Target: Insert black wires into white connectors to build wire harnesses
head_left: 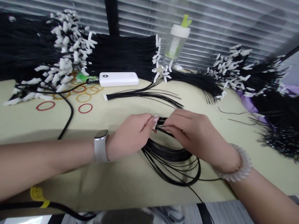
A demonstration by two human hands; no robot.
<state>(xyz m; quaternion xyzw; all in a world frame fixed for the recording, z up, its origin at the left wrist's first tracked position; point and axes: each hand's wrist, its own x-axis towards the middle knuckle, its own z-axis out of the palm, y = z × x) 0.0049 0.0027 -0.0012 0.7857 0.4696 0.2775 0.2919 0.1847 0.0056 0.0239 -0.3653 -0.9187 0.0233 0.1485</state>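
Note:
Near the middle of the table, my left hand (133,133) is closed around a white connector (155,122) at the end of a black wire bundle (168,151). My right hand (192,130) pinches black wires just to the right of that connector. Below both hands the bundle bends into a loop, and a few strands trail toward the table's front edge. Behind them lies another black wire harness (137,94) with a white connector at its left end. My fingers hide part of the held connector and wires.
A white power bank (119,79) with a black cable stands behind, beside rubber bands (85,108). Black wire bundles with white connectors (123,53) line the back. A clear bottle (176,45) stands near the blinds. More wires (275,115) lie at right; a thick cable (63,207) crosses front left.

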